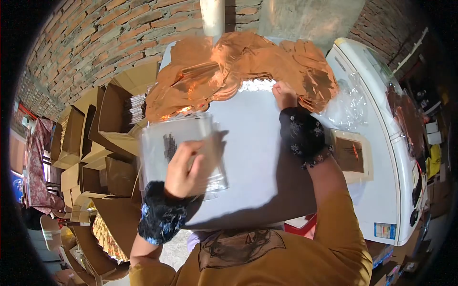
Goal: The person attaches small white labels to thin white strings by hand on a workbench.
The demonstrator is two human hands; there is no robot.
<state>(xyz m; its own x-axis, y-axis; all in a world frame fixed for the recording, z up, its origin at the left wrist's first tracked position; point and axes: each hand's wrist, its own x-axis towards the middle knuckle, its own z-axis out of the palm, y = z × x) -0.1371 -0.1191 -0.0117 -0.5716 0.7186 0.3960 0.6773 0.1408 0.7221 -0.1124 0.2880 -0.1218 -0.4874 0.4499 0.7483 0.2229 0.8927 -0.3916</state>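
Note:
My left hand point(183, 169) is over a stack of clear plastic bags point(155, 138) on the left of the white tabletop. Its fingers are curled and partly smeared by motion; what they hold, if anything, I cannot make out. Dark print shows on the top bag beside the fingers. At the far side, my right hand point(285, 95) is closed at the right end of a row of small white pieces point(256, 85). Whatever sits between its fingertips is hidden. Behind that row, copper-coloured foil sheets point(248, 55) lie heaped in a wide arc.
Opened cardboard boxes point(114, 112) crowd the left side, some holding stacked papers. To the right stands a white appliance point(377, 157) with crumpled clear plastic point(350, 102) and a framed brown sheet point(349, 155) on it. A brick wall point(109, 35) and a white pipe point(212, 16) are behind.

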